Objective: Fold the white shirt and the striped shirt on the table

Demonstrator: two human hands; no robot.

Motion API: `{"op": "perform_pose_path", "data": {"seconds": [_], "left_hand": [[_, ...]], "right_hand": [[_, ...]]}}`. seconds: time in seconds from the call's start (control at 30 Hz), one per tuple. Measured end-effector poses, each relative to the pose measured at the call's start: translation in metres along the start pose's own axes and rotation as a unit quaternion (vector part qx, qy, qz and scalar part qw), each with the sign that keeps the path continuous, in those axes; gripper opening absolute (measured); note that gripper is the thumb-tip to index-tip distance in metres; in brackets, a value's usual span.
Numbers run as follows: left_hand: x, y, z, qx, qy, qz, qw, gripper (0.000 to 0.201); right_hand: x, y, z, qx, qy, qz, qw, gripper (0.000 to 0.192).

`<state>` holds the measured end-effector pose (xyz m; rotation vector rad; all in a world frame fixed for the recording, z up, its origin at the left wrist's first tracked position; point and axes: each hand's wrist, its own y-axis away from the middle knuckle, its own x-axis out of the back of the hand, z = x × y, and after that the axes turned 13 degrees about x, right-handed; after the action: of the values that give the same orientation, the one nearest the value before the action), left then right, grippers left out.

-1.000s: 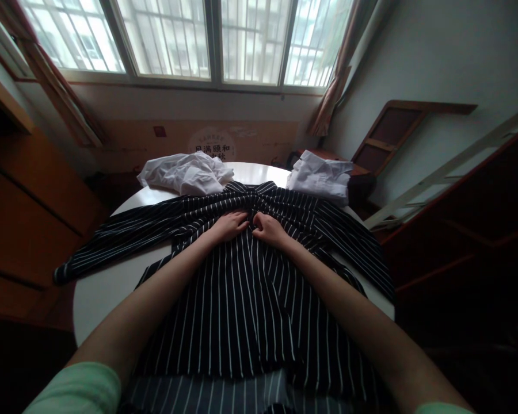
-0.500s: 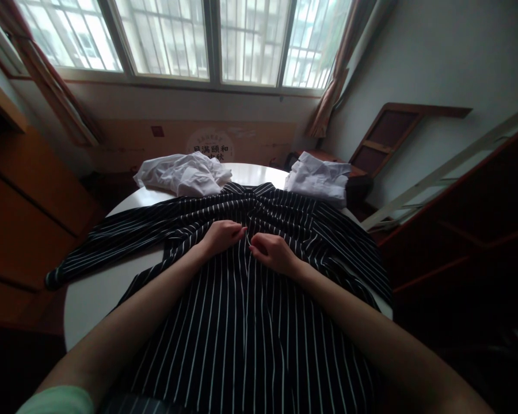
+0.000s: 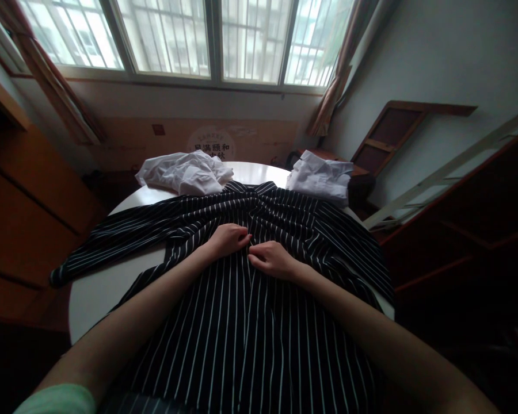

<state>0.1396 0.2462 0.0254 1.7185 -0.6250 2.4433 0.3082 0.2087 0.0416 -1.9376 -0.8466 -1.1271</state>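
A black shirt with white stripes [image 3: 233,322] lies spread over the table, its collar at the far side and its sleeves stretched out left and right. On the middle of its front, my left hand [image 3: 229,240] is closed, fingers pinched at the centre line. My right hand [image 3: 273,259] is closed just beside it, slightly nearer to me, pinching at the same line. The fabric gathers in creases around both hands and up toward the collar. Any button between the fingertips is hidden.
A white round table [image 3: 90,299] carries the shirt. At its far edge lie a crumpled white cloth [image 3: 185,172] on the left and a folded white garment [image 3: 319,177] on the right. A wooden cabinet [image 3: 26,207] stands left, a tilted wooden frame [image 3: 388,138] right.
Both hands have moved slightly toward me down the shirt's front and stay closed. My right hand has come closer to the left one. The view has shifted a little.
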Motion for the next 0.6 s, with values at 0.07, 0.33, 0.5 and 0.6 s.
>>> {"op": "perform_pose_path", "data": {"seconds": [0.07, 0.33, 0.5, 0.6], "left_hand": [[0.001, 0.004, 0.006, 0.013, -0.024, 0.004, 1.000, 0.027], [0.011, 0.041, 0.023, 0.053, -0.050, 0.054, 0.996, 0.018], [0.014, 0.051, 0.024, -0.035, 0.031, 0.030, 0.998, 0.011], [0.014, 0.051, 0.023, -0.092, 0.086, -0.030, 0.992, 0.012]], "right_hand": [[-0.001, 0.000, -0.005, -0.036, 0.016, 0.003, 0.999, 0.026], [-0.005, 0.014, -0.028, -0.137, 0.032, 0.052, 0.989, 0.008], [-0.004, 0.021, -0.022, -0.153, -0.078, 0.110, 0.979, 0.020], [-0.002, 0.021, -0.018, -0.142, -0.142, 0.129, 0.971, 0.024]]}}
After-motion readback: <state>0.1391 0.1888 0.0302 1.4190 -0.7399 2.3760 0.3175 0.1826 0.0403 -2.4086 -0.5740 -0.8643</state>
